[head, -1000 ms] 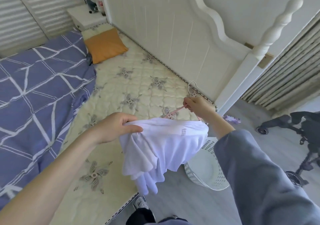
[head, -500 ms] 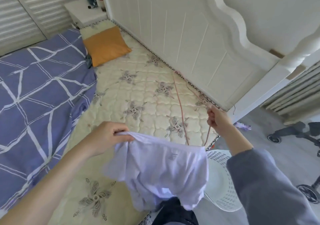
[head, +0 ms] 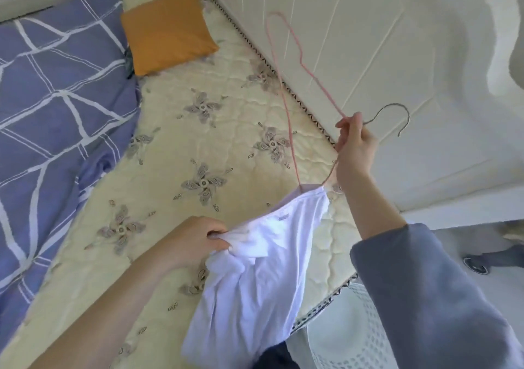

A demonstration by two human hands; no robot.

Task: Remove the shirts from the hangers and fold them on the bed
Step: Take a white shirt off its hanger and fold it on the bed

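The white shirt (head: 255,278) is hanging over the near corner of the bed (head: 170,170), with its lower part dropping past the mattress edge; I cannot tell if it is touching the mattress. The left hand (head: 195,244) is gripping a bunch of the cloth, and the fingers are curling round the fabric. The right hand (head: 354,147) is rising higher, above the bed's edge, and it is pinching the pink hanger (head: 287,110) at its neck between the fingers. The metal hook of the hanger is pointing to the right. One lower end of the hanger is sitting inside the top opening of the shirt, while the rest of the wire is standing free above the mattress. A grey sleeve (head: 425,297) is covering the right forearm. A blue duvet (head: 56,99) with white lines is lying on the left part of the bed, and an orange pillow (head: 167,28) is lying at the far end beside it. A white board (head: 397,42) is closing the bed on the right side. A white basket (head: 348,340) is standing on the floor just beside the near corner.
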